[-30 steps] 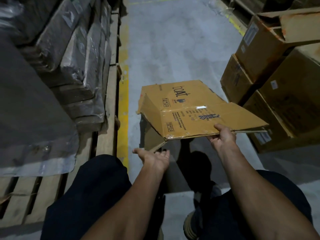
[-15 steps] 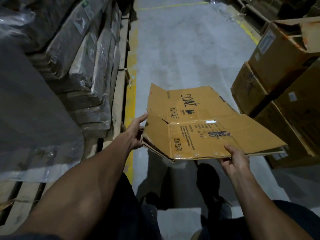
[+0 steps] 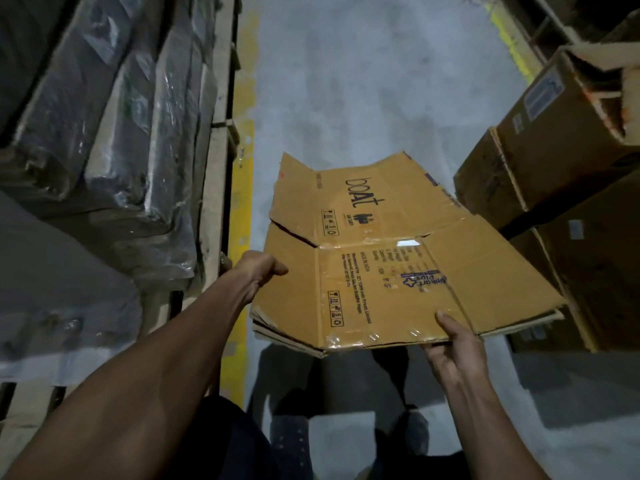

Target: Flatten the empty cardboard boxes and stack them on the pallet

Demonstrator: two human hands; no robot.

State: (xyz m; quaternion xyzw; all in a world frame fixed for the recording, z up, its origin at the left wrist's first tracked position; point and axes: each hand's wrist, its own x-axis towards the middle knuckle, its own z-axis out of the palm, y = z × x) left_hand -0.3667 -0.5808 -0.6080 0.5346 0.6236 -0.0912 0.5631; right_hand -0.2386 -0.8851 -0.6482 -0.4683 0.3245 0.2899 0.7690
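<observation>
Because it has to be carried level to the pallet (image 3: 214, 216), one flattened cardboard box (image 3: 391, 258) is held in the air over the floor (image 3: 363, 81), between the pallet on the left and the stacked boxes (image 3: 554, 157) on the right. Its left edge is gripped by the left hand (image 3: 258, 268), whose fingers are curled under it. Its near edge is pinched by the right hand (image 3: 453, 344), thumb on top. At least four upright boxes can be counted on the right.

The flattened box (image 3: 391, 258) is tan (black and blue print), beside a yellow floor stripe (image 3: 239, 216).
</observation>
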